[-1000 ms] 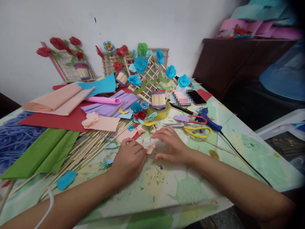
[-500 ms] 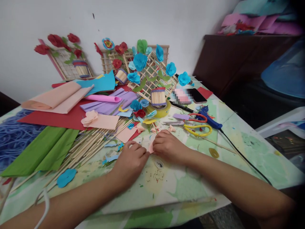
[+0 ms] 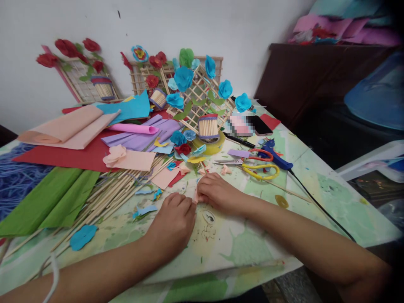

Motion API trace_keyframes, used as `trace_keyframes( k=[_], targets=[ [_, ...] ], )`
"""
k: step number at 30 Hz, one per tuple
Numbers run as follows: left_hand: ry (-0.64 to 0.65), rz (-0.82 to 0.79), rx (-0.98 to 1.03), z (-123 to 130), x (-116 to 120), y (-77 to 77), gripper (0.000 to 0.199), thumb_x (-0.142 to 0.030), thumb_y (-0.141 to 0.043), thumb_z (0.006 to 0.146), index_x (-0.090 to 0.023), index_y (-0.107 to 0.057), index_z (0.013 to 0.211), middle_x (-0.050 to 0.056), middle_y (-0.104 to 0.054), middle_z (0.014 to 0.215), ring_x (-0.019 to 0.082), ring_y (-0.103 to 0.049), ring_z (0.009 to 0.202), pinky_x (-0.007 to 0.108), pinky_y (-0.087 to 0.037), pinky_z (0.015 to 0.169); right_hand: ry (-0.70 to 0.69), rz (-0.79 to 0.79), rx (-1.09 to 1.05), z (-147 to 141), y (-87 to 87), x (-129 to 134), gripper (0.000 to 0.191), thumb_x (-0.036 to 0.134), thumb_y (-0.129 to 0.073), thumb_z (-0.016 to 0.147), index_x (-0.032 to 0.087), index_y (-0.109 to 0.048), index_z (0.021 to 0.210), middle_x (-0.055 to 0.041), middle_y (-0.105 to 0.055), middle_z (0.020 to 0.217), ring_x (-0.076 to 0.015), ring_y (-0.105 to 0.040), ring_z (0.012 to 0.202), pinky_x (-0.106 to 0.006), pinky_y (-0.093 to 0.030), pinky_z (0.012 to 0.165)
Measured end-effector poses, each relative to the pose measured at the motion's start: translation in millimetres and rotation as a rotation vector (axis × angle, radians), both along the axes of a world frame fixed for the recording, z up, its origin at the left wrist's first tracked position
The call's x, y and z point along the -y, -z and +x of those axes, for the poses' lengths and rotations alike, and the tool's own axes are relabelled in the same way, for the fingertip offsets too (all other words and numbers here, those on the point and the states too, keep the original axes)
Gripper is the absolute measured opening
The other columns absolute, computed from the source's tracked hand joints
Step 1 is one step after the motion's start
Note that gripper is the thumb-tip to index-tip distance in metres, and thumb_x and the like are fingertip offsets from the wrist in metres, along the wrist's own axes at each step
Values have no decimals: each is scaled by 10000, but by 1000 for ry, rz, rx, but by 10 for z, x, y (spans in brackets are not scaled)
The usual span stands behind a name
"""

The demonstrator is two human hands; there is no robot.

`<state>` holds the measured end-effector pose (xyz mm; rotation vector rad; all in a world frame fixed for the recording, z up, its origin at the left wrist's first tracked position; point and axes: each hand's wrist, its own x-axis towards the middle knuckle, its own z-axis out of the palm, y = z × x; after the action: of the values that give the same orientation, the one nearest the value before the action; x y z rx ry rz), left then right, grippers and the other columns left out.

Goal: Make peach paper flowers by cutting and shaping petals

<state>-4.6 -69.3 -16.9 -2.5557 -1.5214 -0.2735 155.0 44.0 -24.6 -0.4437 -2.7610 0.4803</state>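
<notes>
A small piece of pale pink paper (image 3: 196, 197) shows between my two hands, just above the tabletop. My left hand (image 3: 176, 216) is closed, its fingertips pinched at the paper's near left side and mostly hidden under the knuckles. From the right, my right hand (image 3: 217, 191) has its fingers curled on the same piece. Beyond them lie a pale pink sheet (image 3: 162, 177) and a small pink scrap (image 3: 225, 169). Left of my left hand are light blue paper scraps (image 3: 147, 210).
Yellow-handled scissors (image 3: 260, 171), red-handled scissors (image 3: 263, 154) and a blue glue gun (image 3: 274, 155) with a black cord lie at right. Thin wooden sticks (image 3: 110, 195) and coloured paper cover the left. A stick lattice (image 3: 195, 105) with blue paper flowers stands at the back.
Both hands have drawn slightly closer together around the pink paper, the left hand's fingers now more covered. The whole view has shifted a little.
</notes>
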Motion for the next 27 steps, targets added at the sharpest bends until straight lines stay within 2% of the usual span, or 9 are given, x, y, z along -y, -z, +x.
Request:
trace_keyframes(
  k=[8, 18, 24, 27],
  targets=[
    [-12, 23, -17, 4, 20, 20, 177, -137, -452, 838, -110, -627, 832, 104, -588, 787, 237, -474, 785, 433, -422, 757, 89, 5, 37, -42, 27, -5, 176, 293, -524, 876, 160, -623, 815, -54, -573, 867, -177, -462, 882, -308, -342, 806],
    [22, 61, -31, -6, 5, 38, 206, -131, -436, 842, -86, -625, 911, 115, -598, 789, 232, -493, 770, 434, -440, 736, 211, 16, 93, -113, 6, 58, 206, 297, -489, 888, 149, -598, 793, -85, -578, 885, -217, -461, 949, -366, -323, 842],
    [15, 70, -37, -6, 3, 21, 200, -142, -465, 828, -87, -637, 914, 109, -615, 788, 234, -502, 773, 432, -447, 755, 212, 67, 112, -123, -18, 78, 211, 286, -477, 894, 143, -597, 794, -91, -576, 898, -217, -459, 943, -358, -321, 816],
    [14, 80, -25, -3, 6, 5, 193, -164, -484, 829, -84, -644, 904, 106, -628, 792, 237, -515, 791, 460, -434, 815, 208, 87, 105, -117, -17, 78, 227, 300, -478, 894, 143, -598, 781, -86, -575, 888, -211, -459, 929, -348, -319, 804]
  ],
)
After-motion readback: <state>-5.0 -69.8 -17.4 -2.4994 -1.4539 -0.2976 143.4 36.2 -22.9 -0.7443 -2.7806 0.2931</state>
